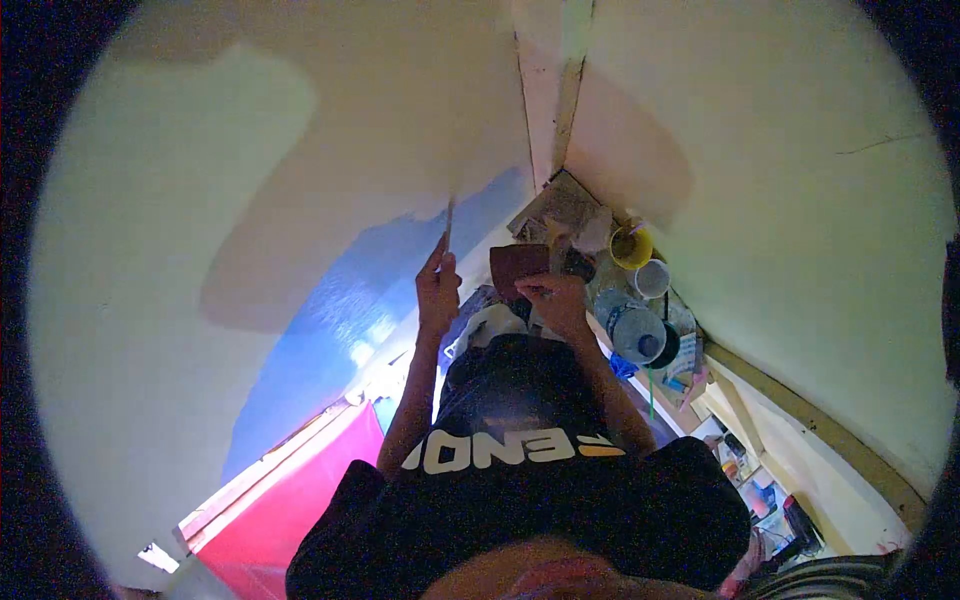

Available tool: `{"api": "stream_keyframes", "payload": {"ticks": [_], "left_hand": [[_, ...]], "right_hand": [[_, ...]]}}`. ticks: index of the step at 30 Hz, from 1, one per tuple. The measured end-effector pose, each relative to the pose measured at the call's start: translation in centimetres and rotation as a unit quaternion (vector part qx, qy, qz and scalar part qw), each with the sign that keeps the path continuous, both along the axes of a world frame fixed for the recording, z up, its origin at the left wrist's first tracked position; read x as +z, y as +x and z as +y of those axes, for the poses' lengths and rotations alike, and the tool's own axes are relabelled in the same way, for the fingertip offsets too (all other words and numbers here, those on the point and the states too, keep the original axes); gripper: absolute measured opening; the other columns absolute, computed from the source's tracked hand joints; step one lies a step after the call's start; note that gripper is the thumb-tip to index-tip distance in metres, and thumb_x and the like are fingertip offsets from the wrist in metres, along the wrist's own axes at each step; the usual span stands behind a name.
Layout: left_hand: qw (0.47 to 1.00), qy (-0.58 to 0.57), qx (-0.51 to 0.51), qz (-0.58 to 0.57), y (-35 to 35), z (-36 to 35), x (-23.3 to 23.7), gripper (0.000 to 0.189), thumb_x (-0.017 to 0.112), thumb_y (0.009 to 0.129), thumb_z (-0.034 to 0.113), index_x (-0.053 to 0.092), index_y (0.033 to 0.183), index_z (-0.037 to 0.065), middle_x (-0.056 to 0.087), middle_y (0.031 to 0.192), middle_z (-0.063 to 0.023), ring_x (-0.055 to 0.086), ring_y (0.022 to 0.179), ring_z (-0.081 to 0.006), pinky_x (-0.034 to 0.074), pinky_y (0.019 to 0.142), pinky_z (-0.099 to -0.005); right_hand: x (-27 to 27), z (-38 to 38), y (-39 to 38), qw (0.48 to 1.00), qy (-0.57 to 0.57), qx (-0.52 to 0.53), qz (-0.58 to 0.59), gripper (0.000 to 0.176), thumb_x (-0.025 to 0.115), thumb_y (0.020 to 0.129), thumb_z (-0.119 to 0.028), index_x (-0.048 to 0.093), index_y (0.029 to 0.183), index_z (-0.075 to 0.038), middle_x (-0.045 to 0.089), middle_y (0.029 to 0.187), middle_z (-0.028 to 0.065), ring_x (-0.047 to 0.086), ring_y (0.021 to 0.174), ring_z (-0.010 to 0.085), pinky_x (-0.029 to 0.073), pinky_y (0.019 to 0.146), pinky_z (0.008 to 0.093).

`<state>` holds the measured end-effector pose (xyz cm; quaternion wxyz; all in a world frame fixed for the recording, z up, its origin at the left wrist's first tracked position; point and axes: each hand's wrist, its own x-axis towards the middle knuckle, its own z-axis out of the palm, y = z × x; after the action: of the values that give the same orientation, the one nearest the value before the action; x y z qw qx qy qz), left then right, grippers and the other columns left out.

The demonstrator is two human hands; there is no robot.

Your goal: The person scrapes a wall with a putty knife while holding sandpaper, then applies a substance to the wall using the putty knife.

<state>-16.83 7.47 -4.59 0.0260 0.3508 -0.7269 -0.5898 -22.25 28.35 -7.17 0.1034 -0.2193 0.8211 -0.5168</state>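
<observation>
My left hand (438,298) is closed round a thin, flat tool (449,228) seen nearly edge-on. The tool points up at the pale wall (400,130), its tip just above the blue painted patch (350,290), which shines in places. My right hand (562,302) pinches the near edge of a dark reddish-brown flat square piece (518,266). That square is held in front of my body, to the right of the tool. My right fingers cover part of its lower right corner.
Below the wall corner on the right stand a yellow bucket (631,246), a white bucket (652,279) and a large clear water bottle (636,332). A pink-red panel (300,500) lies at lower left. Another pale wall (790,200) rises on the right.
</observation>
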Motion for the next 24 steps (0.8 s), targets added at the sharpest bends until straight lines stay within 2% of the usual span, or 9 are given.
{"api": "stream_keyframes", "payload": {"ticks": [2,7,10,12,15,18,21,24], "left_hand": [[0.999,0.029,0.012,0.016,0.0,0.6,0.2,0.048,0.051,0.098,0.035,0.046,0.139,0.010,0.041,0.054,0.0056,0.031,0.043,-0.0033,0.026,0.038,-0.0238],[0.995,0.084,0.008,0.046,0.7,-0.4,0.0,0.048,0.052,0.097,0.032,0.046,0.139,0.010,0.036,0.054,0.0071,0.030,0.043,-0.0029,0.025,0.039,-0.0228],[0.995,0.085,0.043,0.028,0.0,1.1,0.6,0.047,0.052,0.097,0.030,0.046,0.139,0.009,0.035,0.054,0.0071,0.030,0.044,-0.0030,0.024,0.039,-0.0225],[0.994,0.101,0.035,0.034,0.5,0.1,-0.9,0.047,0.052,0.097,0.030,0.046,0.139,0.009,0.036,0.056,0.0067,0.032,0.045,-0.0034,0.026,0.039,-0.0221],[0.993,0.116,0.031,0.016,0.3,-0.2,0.2,0.045,0.051,0.098,0.029,0.047,0.138,0.010,0.040,0.056,0.0058,0.034,0.045,-0.0033,0.029,0.039,-0.0223],[0.999,0.038,0.000,-0.003,0.1,-0.5,-0.1,0.042,0.051,0.098,0.029,0.048,0.138,0.014,0.043,0.057,0.0050,0.035,0.044,-0.0035,0.031,0.039,-0.0225],[0.999,0.041,-0.014,-0.015,0.1,-0.8,0.8,0.040,0.050,0.098,0.029,0.050,0.137,0.018,0.043,0.057,0.0046,0.036,0.044,-0.0035,0.032,0.040,-0.0223],[0.999,0.027,-0.019,-0.016,-1.0,-0.7,-0.3,0.040,0.050,0.098,0.029,0.050,0.137,0.018,0.044,0.057,0.0039,0.037,0.044,-0.0035,0.033,0.040,-0.0223]], "right_hand": [[-2.3,0.0,0.4,1.000,-0.003,-0.010,-0.028,0.014,0.072,0.079,-0.021,0.075,0.086,-0.010,0.072,0.086,0.0101,0.070,0.075,0.0221,0.053,0.069,0.0332],[-2.6,0.1,0.1,1.000,0.016,-0.008,-0.020,0.018,0.070,0.082,-0.024,0.075,0.090,-0.009,0.072,0.087,0.0106,0.070,0.076,0.0212,0.054,0.071,0.0321],[-3.0,0.0,-0.1,0.999,0.026,-0.007,-0.030,0.020,0.070,0.082,-0.025,0.075,0.091,-0.008,0.072,0.087,0.0103,0.070,0.076,0.0210,0.054,0.071,0.0316],[-3.2,0.0,-0.2,0.998,0.043,0.005,-0.038,0.020,0.070,0.083,-0.025,0.075,0.091,-0.007,0.072,0.087,0.0100,0.070,0.075,0.0206,0.054,0.070,0.0312],[-2.9,-0.2,-0.2,0.999,-0.035,0.001,-0.040,0.019,0.070,0.083,-0.024,0.075,0.091,-0.008,0.072,0.087,0.0091,0.070,0.074,0.0198,0.054,0.070,0.0313],[-2.9,-0.3,0.0,0.999,0.031,0.004,-0.042,0.018,0.070,0.082,-0.022,0.074,0.092,-0.008,0.072,0.087,0.0092,0.070,0.073,0.0199,0.054,0.071,0.0313],[-0.5,-0.2,-0.5,0.998,-0.002,0.020,-0.064,0.018,0.070,0.082,-0.021,0.074,0.094,-0.008,0.072,0.087,0.0088,0.070,0.073,0.0197,0.054,0.071,0.0312],[-2.5,0.2,-0.3,0.999,0.008,0.012,-0.051,0.018,0.071,0.081,-0.021,0.074,0.093,-0.009,0.072,0.085,0.0081,0.070,0.074,0.0200,0.054,0.072,0.0316]]}}
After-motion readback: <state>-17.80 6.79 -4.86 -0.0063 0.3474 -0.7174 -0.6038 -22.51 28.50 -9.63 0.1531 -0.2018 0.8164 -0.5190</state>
